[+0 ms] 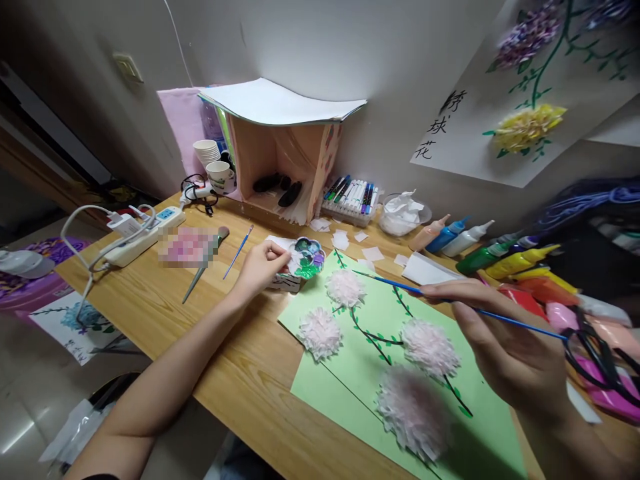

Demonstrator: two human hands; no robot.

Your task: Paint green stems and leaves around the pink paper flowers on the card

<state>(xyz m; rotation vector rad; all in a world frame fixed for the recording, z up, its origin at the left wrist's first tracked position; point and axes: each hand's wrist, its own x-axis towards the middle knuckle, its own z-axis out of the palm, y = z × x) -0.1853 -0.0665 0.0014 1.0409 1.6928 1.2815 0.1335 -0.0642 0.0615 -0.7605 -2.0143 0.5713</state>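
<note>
Inward of my right hand (pixel 507 337), I could pass over the green card (pixel 376 305) between puffy flowers (pixel 430 347); scissors (pixel 603 357) and packets (pixel 559 316) crowd that hand's outer side, paint bottles (pixel 451 235) its far side. A paint tray (pixel 306 261) blocks just inward of my left hand (pixel 261 265); bare table (pixel 245 373) opens nearer me.

Blue paintbrush (pixel 400 285); light green paper (pixel 330 393); pale pink flowers (pixel 430 347).

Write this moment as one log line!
left hand: at paint palette | right hand: holding blue paintbrush over green paper | paper: pale pink flowers, black stems
</note>
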